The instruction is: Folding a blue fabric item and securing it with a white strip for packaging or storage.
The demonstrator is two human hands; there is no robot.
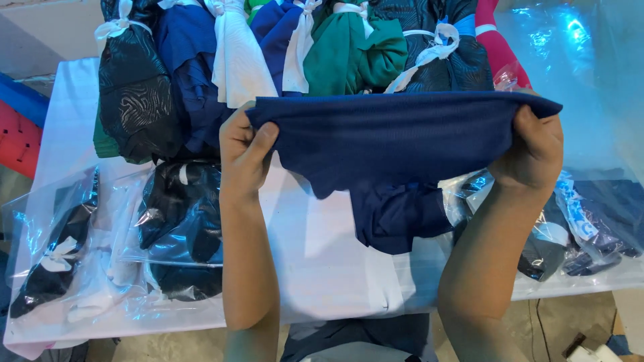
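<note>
**Navy garment stretched between two hands above a crowded table**

While both hands hold it taut, the navy blue garment hangs in the air over the middle of the white table, its top edge pulled into a nearly straight line from one hand to the other. The left hand pinches the left corner between thumb and fingers; the right hand is closed around the right end, with the cloth wrapped over the knuckles. The lower part of the garment sags and droops down onto the table top.

Open room is scarce. A bare strip of table shows between the forearms and runs to the near edge, which lies just in front of the person. The far edge is lined with a row of tied cloth bundles in black, navy, white, green and red, touching one another. The left edge is taken up by clear plastic bags lying flat and overlapping, each with a folded dark garment and a bit of white inside. Near the right edge lie more clear bags holding dark blue and grey cloth, one reaching to the table's near right corner.
</note>
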